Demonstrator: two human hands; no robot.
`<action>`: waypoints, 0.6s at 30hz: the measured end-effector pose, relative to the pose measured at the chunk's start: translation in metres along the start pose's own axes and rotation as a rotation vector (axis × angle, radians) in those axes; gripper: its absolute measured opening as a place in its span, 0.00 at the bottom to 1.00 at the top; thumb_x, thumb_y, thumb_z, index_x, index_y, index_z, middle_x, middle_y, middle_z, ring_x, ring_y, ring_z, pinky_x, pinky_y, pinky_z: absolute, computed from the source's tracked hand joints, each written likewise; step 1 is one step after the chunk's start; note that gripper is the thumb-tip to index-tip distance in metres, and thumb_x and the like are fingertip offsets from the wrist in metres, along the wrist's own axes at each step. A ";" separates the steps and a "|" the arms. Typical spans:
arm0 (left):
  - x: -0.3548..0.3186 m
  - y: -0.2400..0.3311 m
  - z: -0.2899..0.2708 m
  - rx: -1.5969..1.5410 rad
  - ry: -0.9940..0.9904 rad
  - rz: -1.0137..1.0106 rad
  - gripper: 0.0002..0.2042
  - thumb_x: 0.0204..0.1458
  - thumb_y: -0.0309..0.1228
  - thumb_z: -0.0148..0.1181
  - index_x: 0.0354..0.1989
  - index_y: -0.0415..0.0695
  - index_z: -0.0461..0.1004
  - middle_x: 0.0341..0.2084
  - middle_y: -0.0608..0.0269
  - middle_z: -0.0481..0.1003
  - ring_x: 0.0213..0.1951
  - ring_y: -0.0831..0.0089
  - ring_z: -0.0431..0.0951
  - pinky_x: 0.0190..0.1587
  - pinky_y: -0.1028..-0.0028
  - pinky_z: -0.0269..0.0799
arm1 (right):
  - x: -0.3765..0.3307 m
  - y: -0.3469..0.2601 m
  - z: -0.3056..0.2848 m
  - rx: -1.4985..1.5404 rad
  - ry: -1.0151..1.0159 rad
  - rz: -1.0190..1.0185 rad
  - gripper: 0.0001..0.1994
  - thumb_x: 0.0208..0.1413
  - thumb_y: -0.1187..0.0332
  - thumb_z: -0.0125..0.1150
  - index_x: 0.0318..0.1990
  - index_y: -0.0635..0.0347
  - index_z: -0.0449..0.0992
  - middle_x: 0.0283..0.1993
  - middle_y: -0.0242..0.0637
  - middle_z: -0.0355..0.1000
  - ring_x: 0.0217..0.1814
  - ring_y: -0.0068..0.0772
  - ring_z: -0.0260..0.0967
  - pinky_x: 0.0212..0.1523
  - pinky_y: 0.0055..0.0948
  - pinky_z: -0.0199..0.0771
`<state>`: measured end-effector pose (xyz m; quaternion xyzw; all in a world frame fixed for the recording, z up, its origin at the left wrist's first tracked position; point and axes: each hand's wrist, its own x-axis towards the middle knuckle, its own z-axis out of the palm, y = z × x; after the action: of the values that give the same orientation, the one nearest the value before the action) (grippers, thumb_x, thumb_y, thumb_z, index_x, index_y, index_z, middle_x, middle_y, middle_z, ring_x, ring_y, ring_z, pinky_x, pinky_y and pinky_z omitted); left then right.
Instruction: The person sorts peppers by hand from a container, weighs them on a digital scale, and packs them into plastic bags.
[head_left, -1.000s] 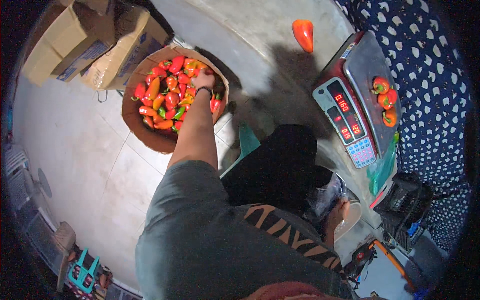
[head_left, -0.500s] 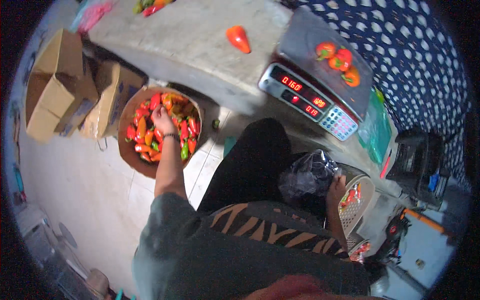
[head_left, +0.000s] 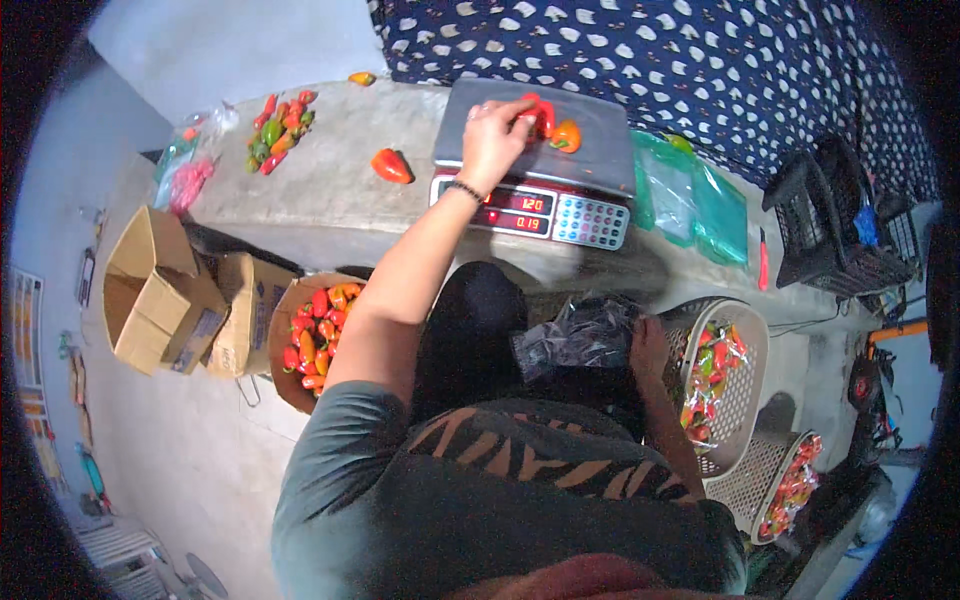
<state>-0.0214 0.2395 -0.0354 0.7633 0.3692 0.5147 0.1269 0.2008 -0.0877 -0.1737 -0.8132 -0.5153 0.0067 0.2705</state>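
Observation:
My left hand [head_left: 494,132] reaches over the flat plate of a digital scale [head_left: 463,99], fingers closed on a red pepper [head_left: 542,113] at the plate's middle. Beside it on the plate lies an orange pepper [head_left: 567,136]; the hand partly hides the peppers there. Down by my lap, my right hand [head_left: 650,345] grips the edge of a clear plastic bag [head_left: 580,338]. Whether anything is inside the bag, I cannot tell. A single red-orange pepper [head_left: 392,166] rests on the concrete ledge [head_left: 335,160] left of the scale.
An open cardboard box of peppers [head_left: 283,375] stands on the floor at left, near other cartons [head_left: 150,290]. More peppers [head_left: 278,132] lie on the ledge. Right of me are beige baskets [head_left: 752,375] with bagged peppers, green plastic bags [head_left: 722,222] and a black crate [head_left: 835,225].
My left hand has moved from the box of peppers up and right to the scale plate. The view has shifted. My right hand still holds the plastic bag by my lap.

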 end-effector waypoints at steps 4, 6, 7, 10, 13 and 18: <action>0.020 0.010 0.037 0.251 -0.039 -0.001 0.10 0.43 0.37 0.56 0.33 0.52 0.78 0.29 0.56 0.75 0.35 0.58 0.71 0.41 0.64 0.65 | -0.001 0.009 -0.004 0.034 -0.033 0.018 0.11 0.55 0.60 0.46 0.37 0.57 0.66 0.28 0.50 0.69 0.31 0.56 0.67 0.30 0.48 0.64; 0.030 0.003 0.049 0.339 -0.061 -0.090 0.10 0.43 0.39 0.56 0.33 0.55 0.78 0.30 0.56 0.75 0.36 0.57 0.72 0.41 0.63 0.65 | -0.002 0.010 -0.005 0.055 -0.006 0.040 0.10 0.54 0.61 0.47 0.36 0.57 0.66 0.28 0.49 0.69 0.30 0.56 0.67 0.28 0.47 0.64; 0.030 -0.001 0.051 0.402 -0.085 -0.169 0.11 0.43 0.41 0.54 0.33 0.56 0.78 0.31 0.56 0.75 0.39 0.60 0.72 0.42 0.63 0.65 | -0.006 0.009 -0.008 0.065 0.000 0.054 0.10 0.54 0.61 0.48 0.35 0.58 0.66 0.27 0.49 0.69 0.29 0.55 0.67 0.27 0.47 0.64; 0.034 -0.012 0.055 0.543 -0.300 -0.280 0.14 0.47 0.46 0.49 0.35 0.57 0.77 0.33 0.56 0.76 0.39 0.61 0.74 0.46 0.64 0.63 | -0.005 0.016 -0.001 -0.101 -0.011 0.021 0.09 0.53 0.61 0.50 0.37 0.54 0.68 0.25 0.42 0.71 0.23 0.45 0.69 0.22 0.41 0.67; 0.043 -0.026 0.045 0.381 -0.417 -0.348 0.19 0.50 0.51 0.42 0.39 0.56 0.76 0.34 0.55 0.75 0.40 0.56 0.73 0.48 0.59 0.62 | -0.004 0.014 -0.003 -0.008 0.079 -0.051 0.09 0.53 0.61 0.50 0.38 0.53 0.68 0.23 0.41 0.70 0.21 0.45 0.69 0.21 0.41 0.67; 0.007 -0.031 0.001 -0.174 0.031 -0.381 0.15 0.49 0.39 0.53 0.37 0.39 0.74 0.23 0.55 0.75 0.28 0.71 0.74 0.32 0.73 0.67 | -0.006 0.007 -0.006 0.041 0.023 0.046 0.08 0.54 0.63 0.49 0.33 0.58 0.66 0.24 0.46 0.68 0.27 0.53 0.67 0.26 0.44 0.64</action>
<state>-0.0328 0.2660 -0.0486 0.6578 0.4630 0.5231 0.2815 0.2056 -0.0978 -0.1729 -0.8192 -0.4929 0.0140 0.2927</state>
